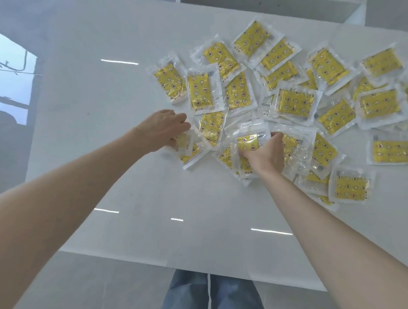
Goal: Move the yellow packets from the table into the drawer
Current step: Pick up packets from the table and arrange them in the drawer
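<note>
— Left hand (163,129)?
— Pinching one yellow packet (183,142) under curled fingers.
— Right hand (264,153)?
— Gripping a second packet (247,142). Other packets (295,101) spread beyond and right of both, on the table (128,186).

White table (173,199), far right part covered with yellow packets (295,102), scattered and overlapping. Left hand (163,129) has fingers curled on the left-edge packet (183,142) at the pile's near-left corner. Right hand (264,151) grips the middle packet (247,142) at the pile's near side. Blue jeans (207,293) show below the table.
</note>
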Tool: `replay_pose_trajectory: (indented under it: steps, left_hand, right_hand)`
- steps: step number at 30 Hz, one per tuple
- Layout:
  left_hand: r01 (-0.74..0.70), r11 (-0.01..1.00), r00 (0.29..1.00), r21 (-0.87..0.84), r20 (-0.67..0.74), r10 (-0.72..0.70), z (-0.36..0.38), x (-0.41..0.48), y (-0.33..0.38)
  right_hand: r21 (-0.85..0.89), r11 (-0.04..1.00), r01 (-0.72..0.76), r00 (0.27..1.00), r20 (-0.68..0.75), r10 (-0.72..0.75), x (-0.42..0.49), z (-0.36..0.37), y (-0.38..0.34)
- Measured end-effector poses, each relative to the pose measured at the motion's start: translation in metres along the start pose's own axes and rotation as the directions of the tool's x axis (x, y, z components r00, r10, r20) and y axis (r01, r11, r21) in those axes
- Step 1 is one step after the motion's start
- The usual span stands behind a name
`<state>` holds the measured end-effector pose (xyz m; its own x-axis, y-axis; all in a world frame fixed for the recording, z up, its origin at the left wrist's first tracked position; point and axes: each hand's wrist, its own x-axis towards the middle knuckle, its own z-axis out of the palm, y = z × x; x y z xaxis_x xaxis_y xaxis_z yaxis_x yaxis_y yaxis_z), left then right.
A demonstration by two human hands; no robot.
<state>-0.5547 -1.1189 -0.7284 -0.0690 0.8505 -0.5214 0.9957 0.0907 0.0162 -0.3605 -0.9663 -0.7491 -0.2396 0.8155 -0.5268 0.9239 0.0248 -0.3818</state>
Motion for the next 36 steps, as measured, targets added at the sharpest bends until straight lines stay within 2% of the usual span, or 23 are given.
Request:
replay_pose_trajectory:
  steps: [1,3,6,8,9,11,12,14,17,20,24,26,28,30,36]
  left_hand:
    - [0.047,0.996,0.997,-0.072,0.059,-0.042,0.002,-0.005,0.003]
    - [0.14,0.959,0.99,-0.245,0.069,-0.127,0.006,-0.017,0.012]
    - [0.3,0.776,0.947,-0.555,0.078,-0.31,0.014,-0.037,0.027]
    - [0.411,0.558,0.874,-0.721,0.136,-0.467,0.023,-0.05,0.039]
    - [0.42,0.413,0.829,-0.808,0.157,-0.536,0.028,-0.055,0.048]
    - [0.327,0.076,0.723,-0.942,0.198,-0.662,0.036,-0.067,0.066]
    - [0.269,-0.06,0.671,-0.961,0.232,-0.704,0.037,-0.071,0.075]
    - [0.176,-0.261,0.609,-0.949,0.313,-0.728,0.041,-0.077,0.094]
    - [0.065,-0.465,0.571,-0.883,0.415,-0.709,0.051,-0.078,0.118]
    - [0.08,-0.526,0.573,-0.846,0.471,-0.671,0.063,-0.073,0.135]
    - [0.133,-0.537,0.536,-0.833,0.516,-0.668,0.078,-0.066,0.151]
    - [0.172,-0.486,0.506,-0.857,0.5,-0.703,0.081,-0.065,0.157]
    - [0.223,-0.377,0.47,-0.899,0.438,-0.766,0.082,-0.066,0.162]
    - [0.284,-0.282,0.436,-0.916,0.386,-0.813,0.083,-0.069,0.167]
    - [0.473,-0.233,0.42,-0.85,0.45,-0.788,0.08,-0.061,0.183]
  right_hand:
    - [-0.035,0.999,0.013,1.0,0.01,-0.013,-0.003,0.0,0.0]
    - [-0.063,0.996,0.064,0.996,0.058,-0.061,-0.008,-0.001,0.0]
    - [0.044,0.996,0.074,0.977,0.198,-0.081,-0.017,-0.002,0.004]
    - [0.136,0.989,0.061,0.963,0.253,-0.095,-0.028,-0.001,0.007]
    - [0.191,0.98,0.06,0.96,0.258,-0.109,-0.034,0.001,0.01]
    - [0.332,0.942,0.041,0.953,0.269,-0.137,-0.049,0.003,0.016]
    - [0.402,0.916,0.01,0.95,0.282,-0.135,-0.055,0.003,0.019]
    - [0.489,0.871,-0.05,0.938,0.323,-0.127,-0.066,0.006,0.027]
    - [0.51,0.857,-0.081,0.928,0.352,-0.121,-0.076,0.015,0.038]
    - [0.465,0.879,-0.11,0.93,0.361,-0.075,-0.076,0.028,0.049]
    - [0.316,0.943,-0.108,0.928,0.373,-0.019,-0.074,0.042,0.063]
    - [0.225,0.974,-0.032,0.958,0.284,-0.034,-0.078,0.043,0.067]
    - [0.158,0.985,0.069,0.985,0.147,-0.092,-0.086,0.042,0.068]
    - [0.068,0.984,0.167,0.983,0.069,-0.171,-0.092,0.043,0.071]
    - [-0.193,0.909,0.369,0.925,0.176,-0.338,-0.107,0.047,0.082]
